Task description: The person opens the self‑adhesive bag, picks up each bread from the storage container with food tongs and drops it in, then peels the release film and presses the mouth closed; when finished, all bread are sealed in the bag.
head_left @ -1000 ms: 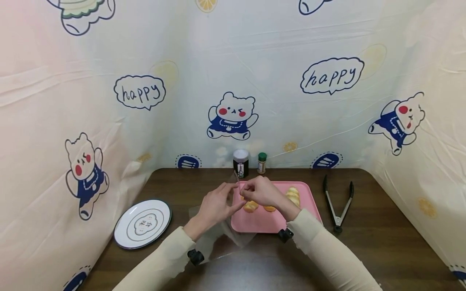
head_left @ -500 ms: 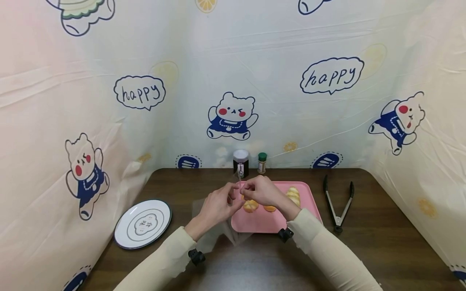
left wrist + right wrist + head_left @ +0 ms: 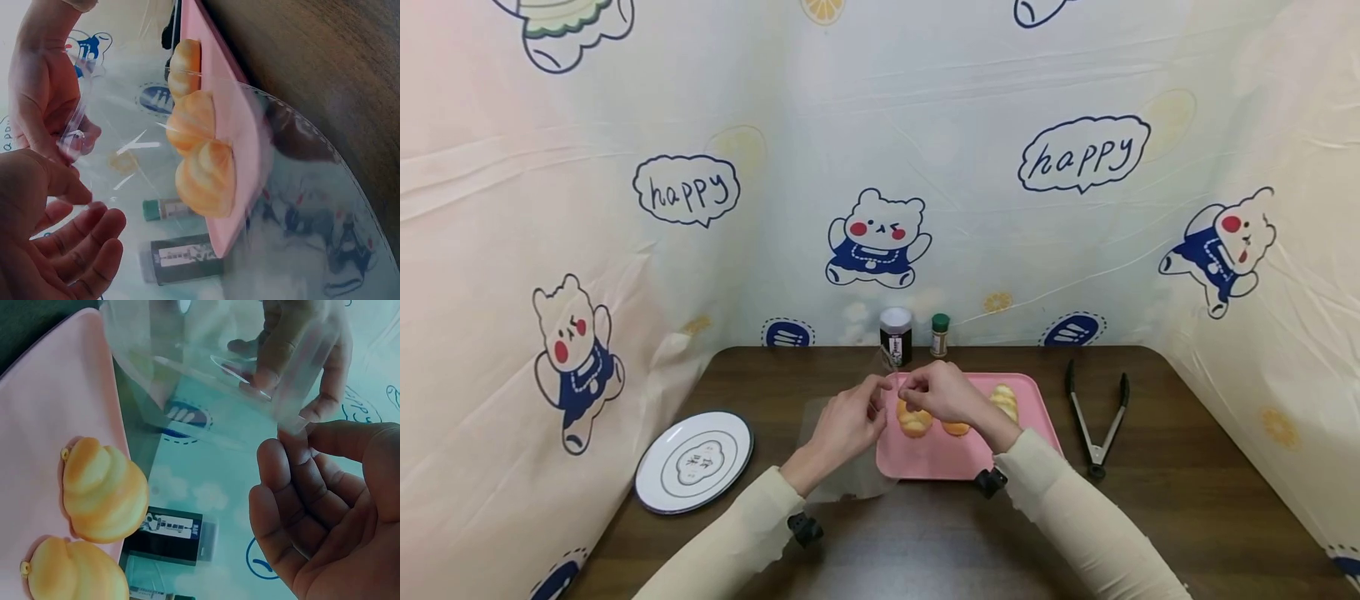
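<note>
A clear plastic bag (image 3: 187,381) hangs between the hands. In the right wrist view, my right hand (image 3: 331,494) pinches the bag's edge between thumb and forefinger. My left hand (image 3: 847,425) is close beside it, its fingers loosely bent and the tips apart in the left wrist view. Seen through the film in the right wrist view, some left fingers (image 3: 272,365) lie close to the bag's edge strip. Bread rolls (image 3: 209,178) sit on a pink tray (image 3: 925,462) just beyond the hands; the right hand partly covers them in the head view.
Left of the hands lies a white plate (image 3: 658,467) with a dark rim. Metal tongs (image 3: 1097,454) with black tips lie at the right. A dark jar (image 3: 896,337) and a green-capped shaker (image 3: 939,337) stand at the back, before a patterned curtain (image 3: 970,208).
The left thumb has drawn back slightly from the right hand. The lower part of the bag has shifted and hangs flatter left of the tray. The right hand has barely moved.
</note>
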A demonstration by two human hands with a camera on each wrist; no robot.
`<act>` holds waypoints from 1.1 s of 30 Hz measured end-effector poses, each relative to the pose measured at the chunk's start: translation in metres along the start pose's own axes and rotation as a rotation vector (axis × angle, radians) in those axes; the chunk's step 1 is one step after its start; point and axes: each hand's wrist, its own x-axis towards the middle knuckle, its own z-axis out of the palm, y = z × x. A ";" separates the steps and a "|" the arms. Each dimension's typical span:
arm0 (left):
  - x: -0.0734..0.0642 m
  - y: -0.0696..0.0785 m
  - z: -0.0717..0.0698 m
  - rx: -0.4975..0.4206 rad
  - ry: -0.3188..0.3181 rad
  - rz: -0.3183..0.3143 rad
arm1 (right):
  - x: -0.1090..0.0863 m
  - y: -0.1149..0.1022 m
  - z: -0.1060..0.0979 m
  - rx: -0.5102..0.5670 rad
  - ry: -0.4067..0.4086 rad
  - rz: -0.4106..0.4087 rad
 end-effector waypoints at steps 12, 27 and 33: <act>0.008 0.001 -0.007 0.097 -0.015 -0.085 | 0.000 0.010 -0.001 0.009 0.012 0.053; 0.010 -0.005 -0.025 0.195 -0.132 -0.130 | -0.002 0.019 -0.005 -0.010 0.020 0.085; 0.011 -0.006 -0.026 0.190 -0.179 -0.090 | -0.002 0.021 -0.005 0.022 -0.002 0.108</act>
